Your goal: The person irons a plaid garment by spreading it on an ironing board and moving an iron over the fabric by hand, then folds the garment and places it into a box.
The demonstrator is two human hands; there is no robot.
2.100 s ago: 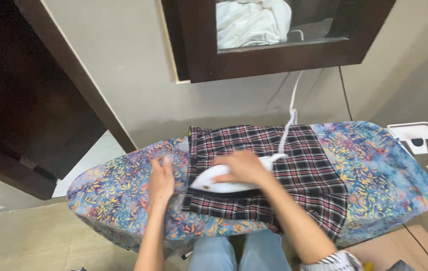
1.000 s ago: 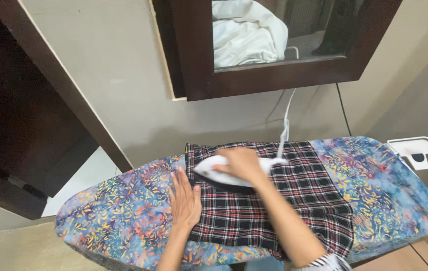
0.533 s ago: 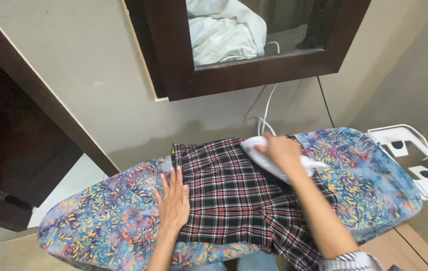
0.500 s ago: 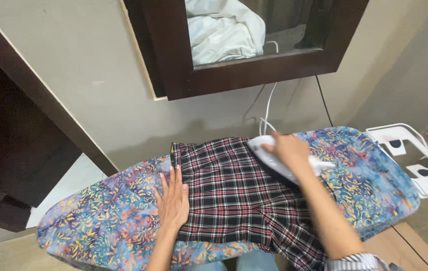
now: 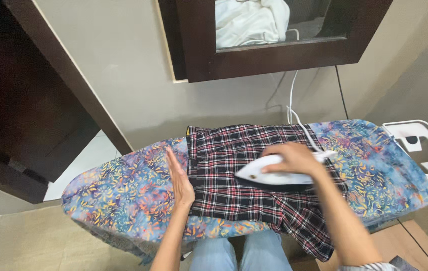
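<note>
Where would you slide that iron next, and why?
Probably further toward the left hand. The right hand has the white iron on the middle of the plaid garment, tip pointing left, and the left hand lies flat on the garment's edge on the ironing board, with a plaid strip between them.

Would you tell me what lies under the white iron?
The plaid garment lies under the iron, spread over the patterned ironing board. The right hand covers its handle; the soleplate is hidden.
</note>
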